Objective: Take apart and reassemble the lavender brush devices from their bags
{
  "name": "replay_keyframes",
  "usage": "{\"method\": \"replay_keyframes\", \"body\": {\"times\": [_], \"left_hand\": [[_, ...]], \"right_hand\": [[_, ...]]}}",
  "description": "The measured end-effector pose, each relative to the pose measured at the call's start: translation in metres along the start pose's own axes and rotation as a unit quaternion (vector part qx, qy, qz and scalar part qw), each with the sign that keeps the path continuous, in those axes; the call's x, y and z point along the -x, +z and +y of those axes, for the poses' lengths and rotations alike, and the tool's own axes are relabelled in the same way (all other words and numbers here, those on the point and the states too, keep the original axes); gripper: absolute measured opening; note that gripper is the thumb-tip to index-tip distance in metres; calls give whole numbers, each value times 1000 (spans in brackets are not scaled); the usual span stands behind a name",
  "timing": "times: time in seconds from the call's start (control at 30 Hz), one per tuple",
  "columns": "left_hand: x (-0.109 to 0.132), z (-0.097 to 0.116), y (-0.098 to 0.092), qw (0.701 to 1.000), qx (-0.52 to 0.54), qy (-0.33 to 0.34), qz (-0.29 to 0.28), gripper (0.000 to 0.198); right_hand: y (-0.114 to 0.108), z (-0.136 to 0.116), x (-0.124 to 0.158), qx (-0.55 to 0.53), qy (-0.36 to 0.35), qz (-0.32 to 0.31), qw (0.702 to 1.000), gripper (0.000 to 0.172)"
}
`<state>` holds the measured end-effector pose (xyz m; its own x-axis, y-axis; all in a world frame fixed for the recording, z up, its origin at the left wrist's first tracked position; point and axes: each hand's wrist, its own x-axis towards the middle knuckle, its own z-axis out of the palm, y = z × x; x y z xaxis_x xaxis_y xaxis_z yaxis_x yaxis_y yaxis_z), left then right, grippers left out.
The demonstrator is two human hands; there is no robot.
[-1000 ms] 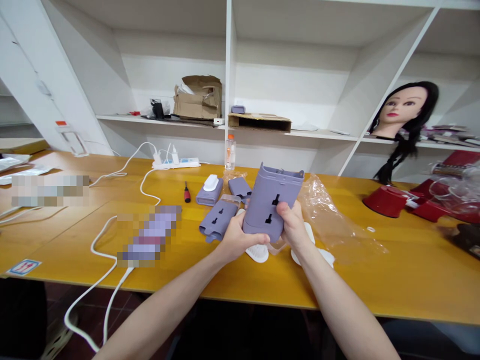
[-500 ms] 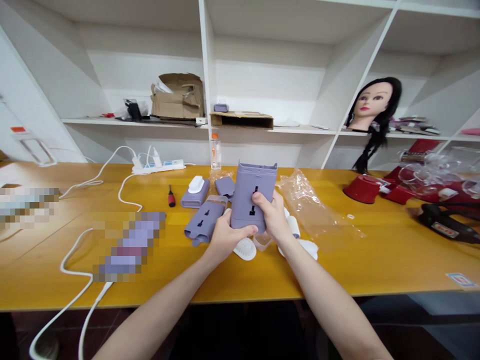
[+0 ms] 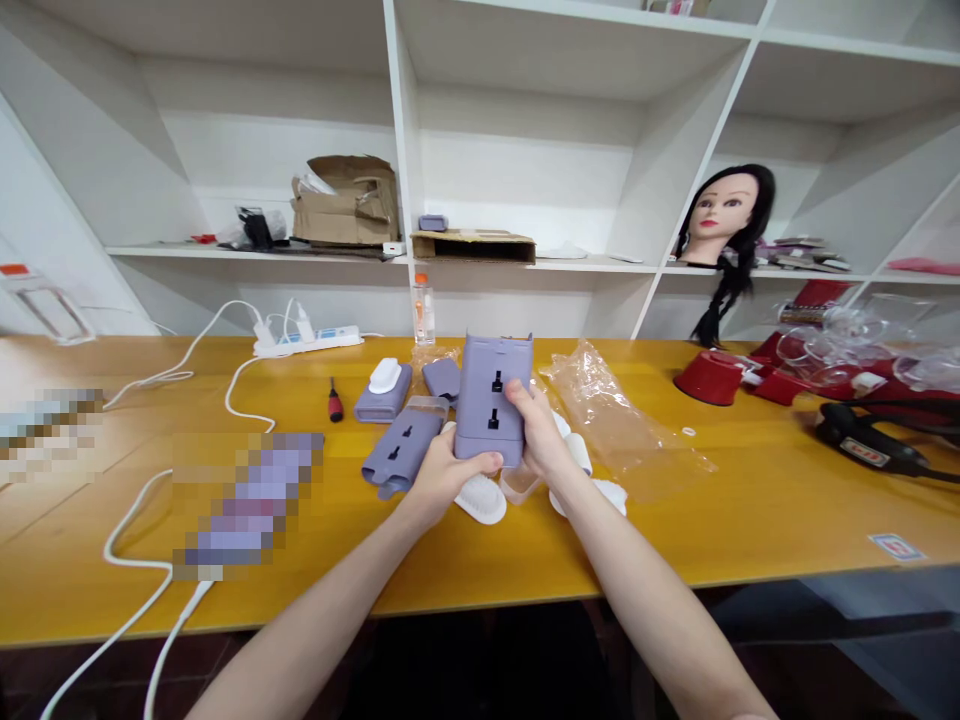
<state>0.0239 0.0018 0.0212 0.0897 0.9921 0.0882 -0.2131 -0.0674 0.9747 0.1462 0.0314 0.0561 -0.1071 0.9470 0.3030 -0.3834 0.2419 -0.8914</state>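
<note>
Turned nearly upright since the earlier frames, the lavender plastic socket casing [image 3: 491, 400] is held above the middle of the counter [image 3: 750, 530], its lower edge gripped by the left hand [image 3: 454, 475] and its right side clasped by the right hand [image 3: 536, 430], while a blurred object [image 3: 247, 500] nearby cannot be made out.

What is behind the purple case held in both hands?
Behind the purple case, a smaller purple piece and a clear plastic bag show at its sides; the tabletop directly behind is covered.
</note>
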Motion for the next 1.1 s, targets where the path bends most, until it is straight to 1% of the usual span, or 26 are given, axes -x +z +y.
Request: {"method": "replay_keyframes", "body": {"times": [0.07,0.17,0.27,0.33,0.47,0.6,0.73,0.83,0.97,1.03,1.1], "left_hand": [[-1,-1,-1,1000,30,4,4,41],[-3,-2,-3,997,75,14,-7,42],[-2,-1,-5,995,102,16,-6,40],[-1,0,-5,994,109,16,-7,39],[3,2,-4,995,93,14,-16,41],[2,3,-4,998,63,18,-21,39],[2,4,-4,998,58,18,-24,39],[4,5,-4,998,55,8,-25,37],[6,5,-3,998,35,21,-43,35],[6,3,-4,998,27,35,-37,36],[5,1,-5,998,17,50,-29,38]], "right_hand": [[-1,0,-1,-15,-12,-16,1000,39],[-1,-1,-1,-11,-31,-36,999,35],[1,-1,0,3,-25,-65,998,35],[1,0,1,10,-15,-73,997,37],[1,3,3,10,4,-68,998,38],[0,3,4,21,-14,-70,997,35],[3,3,7,46,-39,-29,998,33],[6,0,9,42,-41,-9,998,29],[10,-8,11,29,9,-4,1000,30],[11,-12,11,14,38,2,999,33],[11,-14,11,5,47,-9,999,34]]}}
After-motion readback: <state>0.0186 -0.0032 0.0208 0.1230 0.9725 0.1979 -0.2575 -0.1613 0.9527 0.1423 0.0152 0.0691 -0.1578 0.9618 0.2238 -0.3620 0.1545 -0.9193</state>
